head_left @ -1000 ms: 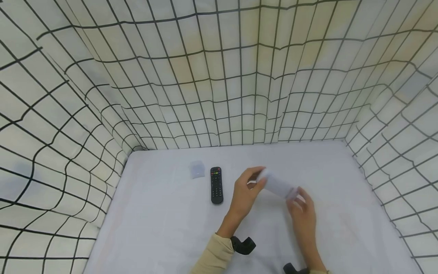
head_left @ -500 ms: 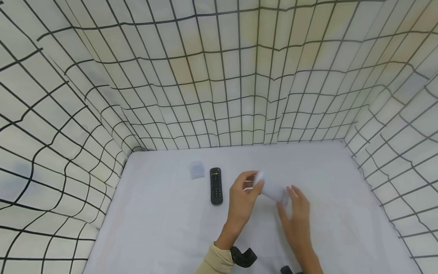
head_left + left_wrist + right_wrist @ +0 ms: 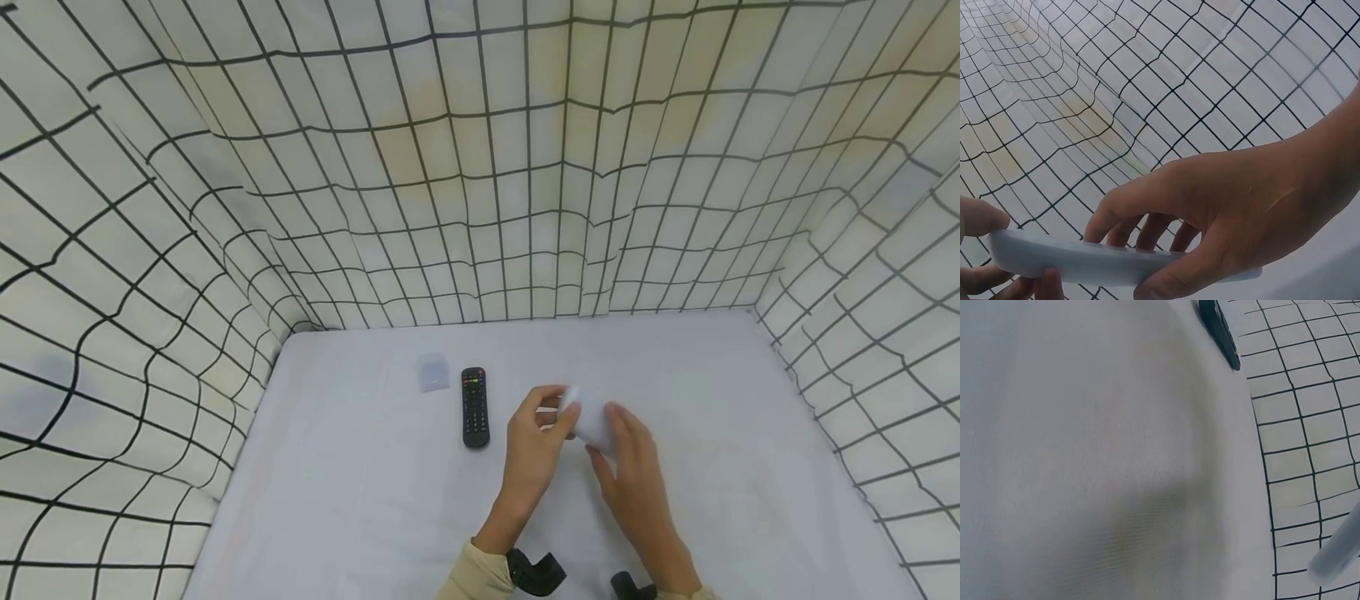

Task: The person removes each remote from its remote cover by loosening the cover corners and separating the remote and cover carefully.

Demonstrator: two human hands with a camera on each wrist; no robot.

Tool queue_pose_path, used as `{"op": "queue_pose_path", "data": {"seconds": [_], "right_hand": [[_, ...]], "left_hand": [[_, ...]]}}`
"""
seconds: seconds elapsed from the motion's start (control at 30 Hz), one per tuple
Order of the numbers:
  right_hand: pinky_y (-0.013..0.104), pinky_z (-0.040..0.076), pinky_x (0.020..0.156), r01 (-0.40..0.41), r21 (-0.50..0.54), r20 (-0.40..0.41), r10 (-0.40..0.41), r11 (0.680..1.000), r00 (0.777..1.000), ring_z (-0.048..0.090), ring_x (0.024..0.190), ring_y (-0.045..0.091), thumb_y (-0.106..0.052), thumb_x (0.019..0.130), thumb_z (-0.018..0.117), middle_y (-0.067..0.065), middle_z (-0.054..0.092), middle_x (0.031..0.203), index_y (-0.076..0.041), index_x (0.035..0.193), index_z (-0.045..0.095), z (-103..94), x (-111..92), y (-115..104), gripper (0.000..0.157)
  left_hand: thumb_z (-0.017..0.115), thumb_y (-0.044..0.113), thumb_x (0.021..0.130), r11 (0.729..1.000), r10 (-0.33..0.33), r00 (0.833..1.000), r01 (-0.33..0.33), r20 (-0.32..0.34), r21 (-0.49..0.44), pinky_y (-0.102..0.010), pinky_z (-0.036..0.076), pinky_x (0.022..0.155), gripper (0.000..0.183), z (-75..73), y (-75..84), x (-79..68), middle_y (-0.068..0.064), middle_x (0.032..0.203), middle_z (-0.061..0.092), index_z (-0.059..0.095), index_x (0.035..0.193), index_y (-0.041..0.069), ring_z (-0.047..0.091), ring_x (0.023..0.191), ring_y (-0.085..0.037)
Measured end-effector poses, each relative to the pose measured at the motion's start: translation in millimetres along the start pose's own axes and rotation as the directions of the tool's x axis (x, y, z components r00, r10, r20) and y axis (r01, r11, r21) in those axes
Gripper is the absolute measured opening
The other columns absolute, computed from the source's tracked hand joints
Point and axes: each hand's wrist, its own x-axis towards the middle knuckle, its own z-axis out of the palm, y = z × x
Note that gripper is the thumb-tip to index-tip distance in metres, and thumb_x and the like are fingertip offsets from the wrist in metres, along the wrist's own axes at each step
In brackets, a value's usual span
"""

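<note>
A long white object point(image 3: 595, 425) with rounded ends, shaped like a slim remote control, is held above the white table between both hands. My left hand point(image 3: 531, 446) pinches it at one end, the thumb on the near side and the fingers on the other. At the opposite end my right hand point(image 3: 636, 479) grips it, with fingers on both sides of that end in the left wrist view. There the white object point(image 3: 1079, 259) shows edge-on. Only one end of the white object point(image 3: 1335, 553) enters the right wrist view, and the right hand is out of that frame.
A black remote control point(image 3: 475, 408) lies on the white-covered table point(image 3: 337, 483), left of the hands. Beside it, farther left, is a small clear plastic packet point(image 3: 432, 372). Cloth walls with a dark grid point(image 3: 495, 208) enclose the back and sides.
The white object has turned and looks shorter in the head view. My right hand has moved left, closer to the left hand, which has come slightly lower. The black remote control stays put.
</note>
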Motion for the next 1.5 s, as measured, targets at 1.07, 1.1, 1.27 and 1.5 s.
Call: {"op": "queue_pose_path", "data": {"seconds": [1.07, 1.1, 1.27, 1.5], "right_hand": [[0.018, 0.052, 0.101, -0.226, 0.623, 0.259, 0.075, 0.749, 0.963, 0.06, 0.126, -0.001, 0.005, 0.092, 0.074, 0.004, 0.061, 0.141, -0.008, 0.148, 0.048, 1.5, -1.9, -4.3, 0.064], [0.018, 0.052, 0.102, -0.23, 0.647, 0.265, 0.069, 0.727, 0.962, 0.06, 0.127, -0.002, 0.006, 0.092, 0.073, 0.002, 0.06, 0.141, -0.006, 0.148, 0.047, 2.1, -2.4, -4.5, 0.062], [0.018, 0.053, 0.1, -0.286, 0.71, 0.31, 0.08, 0.643, 0.947, 0.06, 0.126, -0.002, 0.007, 0.095, 0.069, 0.002, 0.06, 0.142, -0.001, 0.145, 0.047, 4.1, -5.2, -7.9, 0.056], [0.019, 0.051, 0.103, -0.426, 0.706, 0.417, 0.154, 0.566, 0.896, 0.062, 0.127, 0.0, -0.002, 0.101, 0.065, 0.022, 0.057, 0.147, -0.007, 0.147, 0.051, 6.5, -8.1, -13.3, 0.049]], "left_hand": [[0.08, 0.026, 0.091, 0.89, 0.373, 0.922, -0.388, 0.107, 0.241, -0.036, 0.051, 0.104, 0.041, -39.2, -18.9, -2.4, 0.008, 0.102, 0.069, 0.07, 0.13, 0.027, 0.063, 0.112, -0.011], [0.081, 0.025, 0.09, 0.881, 0.393, 0.914, -0.406, 0.101, 0.242, -0.035, 0.052, 0.102, 0.04, -40.0, -20.4, -1.2, 0.008, 0.101, 0.069, 0.071, 0.129, 0.026, 0.064, 0.11, -0.011], [0.083, 0.021, 0.088, 0.82, 0.514, 0.855, -0.515, 0.076, 0.25, -0.032, 0.054, 0.095, 0.037, -43.8, -29.6, 5.3, 0.004, 0.099, 0.069, 0.072, 0.124, 0.021, 0.065, 0.103, -0.013], [0.086, 0.013, 0.085, 0.677, 0.674, 0.733, -0.661, 0.087, 0.324, -0.025, 0.054, 0.089, 0.039, -51.4, -39.6, 12.2, 0.0, 0.101, 0.069, 0.071, 0.121, 0.013, 0.065, 0.097, -0.014]]}}
